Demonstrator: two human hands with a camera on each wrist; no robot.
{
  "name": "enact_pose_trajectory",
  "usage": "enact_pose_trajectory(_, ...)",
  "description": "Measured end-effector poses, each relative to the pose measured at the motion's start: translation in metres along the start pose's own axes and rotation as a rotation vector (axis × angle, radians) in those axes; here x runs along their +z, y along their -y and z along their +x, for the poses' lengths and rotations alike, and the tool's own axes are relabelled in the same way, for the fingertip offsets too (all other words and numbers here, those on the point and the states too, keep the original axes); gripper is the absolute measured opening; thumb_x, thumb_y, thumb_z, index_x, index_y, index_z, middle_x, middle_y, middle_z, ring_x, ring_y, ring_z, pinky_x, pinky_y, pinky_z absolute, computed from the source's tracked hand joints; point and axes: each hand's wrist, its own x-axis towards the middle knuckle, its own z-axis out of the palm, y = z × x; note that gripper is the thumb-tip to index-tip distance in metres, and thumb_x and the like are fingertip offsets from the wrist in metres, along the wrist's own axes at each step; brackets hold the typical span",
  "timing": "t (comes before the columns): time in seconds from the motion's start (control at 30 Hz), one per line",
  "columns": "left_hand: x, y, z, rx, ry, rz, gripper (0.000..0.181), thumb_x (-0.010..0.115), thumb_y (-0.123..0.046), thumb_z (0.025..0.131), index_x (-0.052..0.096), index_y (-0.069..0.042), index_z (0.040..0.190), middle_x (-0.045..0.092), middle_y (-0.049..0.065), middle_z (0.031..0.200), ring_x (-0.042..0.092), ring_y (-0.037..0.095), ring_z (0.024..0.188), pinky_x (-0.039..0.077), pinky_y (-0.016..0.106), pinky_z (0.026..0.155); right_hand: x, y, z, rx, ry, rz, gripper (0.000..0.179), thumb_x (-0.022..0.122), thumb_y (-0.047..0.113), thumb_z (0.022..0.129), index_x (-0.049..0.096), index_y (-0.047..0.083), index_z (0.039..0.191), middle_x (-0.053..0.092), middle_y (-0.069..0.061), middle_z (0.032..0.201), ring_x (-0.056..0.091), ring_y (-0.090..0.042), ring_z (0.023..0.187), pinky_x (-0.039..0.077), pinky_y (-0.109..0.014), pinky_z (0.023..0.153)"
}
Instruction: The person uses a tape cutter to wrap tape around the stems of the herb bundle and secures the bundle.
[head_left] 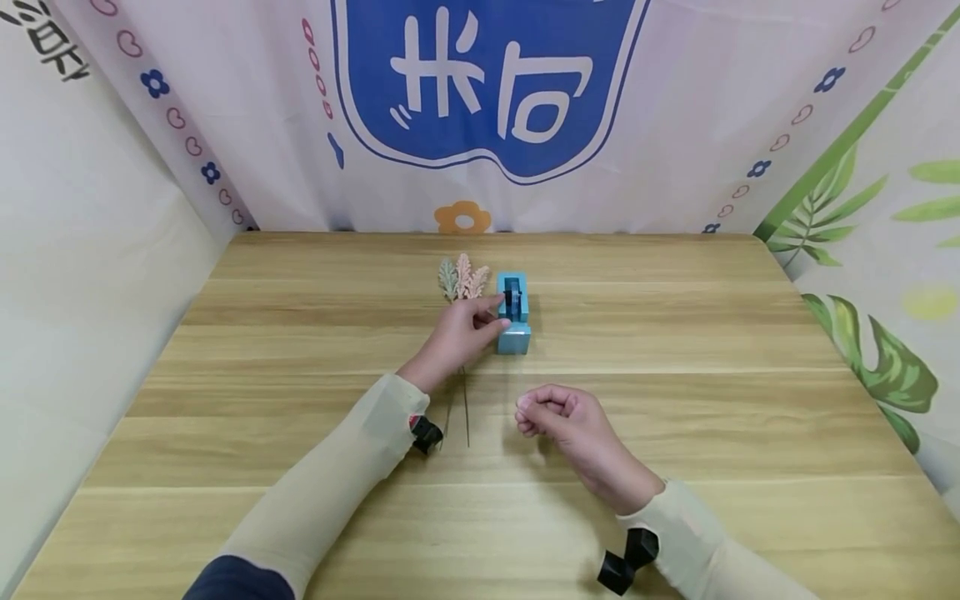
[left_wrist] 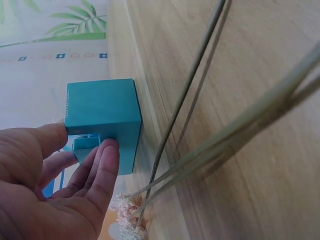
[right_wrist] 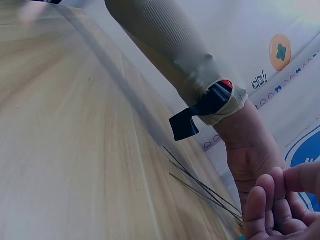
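Head view: turquoise block-shaped dispenser [head_left: 513,340] with clear tape roll [head_left: 513,298] on wood-grain bench [head_left: 300,400], gripped by left hand [head_left: 465,333]; right hand [head_left: 566,423] pinched closed, seemingly on tape. Left wrist: dispenser held sideways-on, best kept braced. Right wrist: thumb and finger met; tape best drawn straight.

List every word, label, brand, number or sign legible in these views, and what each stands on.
"米": what the first large white character appears to be, on the back cloth's blue emblem; the stylised second character I cannot read with certainty.
Black characters on the left-hand cloth: slanted, partly cut off, unreadable.
Black lettering in the right wrist view: too small.
Tape dispenser: no readable text.
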Motion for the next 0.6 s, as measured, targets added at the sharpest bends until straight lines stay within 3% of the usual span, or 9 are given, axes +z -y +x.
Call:
enact_pose_trajectory(0.17,0.000,0.000,0.000,0.018,-0.004,0.009,0.049,0.065,-0.022,0.105,0.055,-0.009,0.151,0.075,0.015,0.119,0.069,0.024,0.100,0.059,0.032,0.081,0.000,0.002,-0.003,-0.013,0.014,-0.011,0.012,0.064,0.005,0.102,0.068,-0.007,0.104,0.075,0.004,0.084,0.069,-0.006,0.080,0.060,-0.024,0.081)
enact_pose_trajectory(0.37,-0.005,0.001,-0.003,0.037,-0.047,0.001,0.040,0.055,-0.021,0.110,0.059,-0.006,0.147,0.072,0.019,0.099,0.057,0.018,0.074,0.049,0.026,0.063,0.000,0.002,-0.003,-0.013,0.011,-0.004,0.008,0.064,0.005,0.102,0.069,0.000,0.100,0.076,0.005,0.084,0.070,-0.006,0.080,0.060,-0.024,0.080)
enact_pose_trajectory(0.5,-0.016,0.002,-0.005,-0.013,-0.146,0.042,0.031,0.056,-0.015,0.108,0.067,0.000,0.133,0.071,0.019,0.100,0.057,0.020,0.077,0.049,0.026,0.064,-0.001,0.003,-0.003,-0.009,0.005,-0.007,0.007,0.065,0.005,0.102,0.070,0.002,0.099,0.076,0.004,0.084,0.070,-0.006,0.081,0.061,-0.024,0.081)
enact_pose_trajectory(0.6,-0.023,0.002,-0.006,-0.104,-0.173,0.122,0.023,0.061,-0.015,0.105,0.068,0.002,0.119,0.068,0.012,0.092,0.058,0.017,0.073,0.049,0.025,0.061,-0.001,0.004,-0.004,-0.009,-0.005,-0.018,0.009,0.065,0.006,0.102,0.069,-0.002,0.101,0.076,0.004,0.085,0.070,-0.007,0.081,0.061,-0.025,0.081)
